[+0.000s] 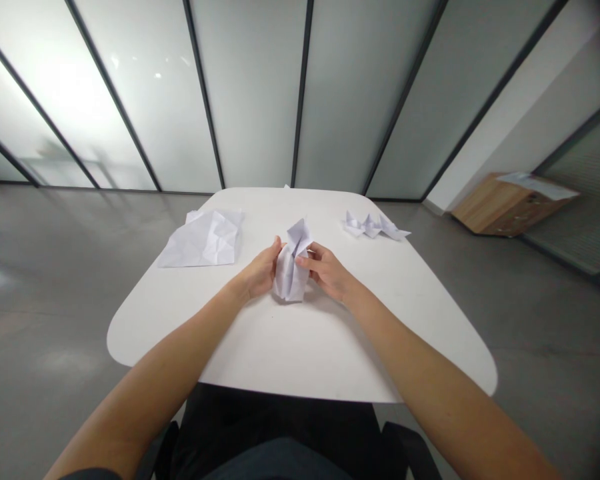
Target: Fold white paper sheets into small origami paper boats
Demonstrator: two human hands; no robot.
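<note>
nearest to me, the rounded near edge of the white bench (300, 360) runs bare, with open room between it and my hands. at the middle of the bench, my left hand (259, 272) is curled against the left side of the folded white paper (291, 267), fingers and thumb closed on it. my right hand (330, 272) pinches the paper's right side between thumb and fingertips. the paper stands upright between both hands, its base touching the bench and a pointed flap sticking up at the top.

further back on the left, a creased sheet (205, 241) lies spread flat, well apart from my hands and close to the bench's left edge. back on the right, a small folded paper piece (374, 227) sits near the far right edge.

beyond the bench, on the grey floor (55, 287) at the far right, a wooden box (500, 207) stands against the wall with a pale sheet (537, 185) on top. i cannot tell what the box holds, and any print is too small to read. a frosted glass wall (250, 100) closes the far side.
</note>
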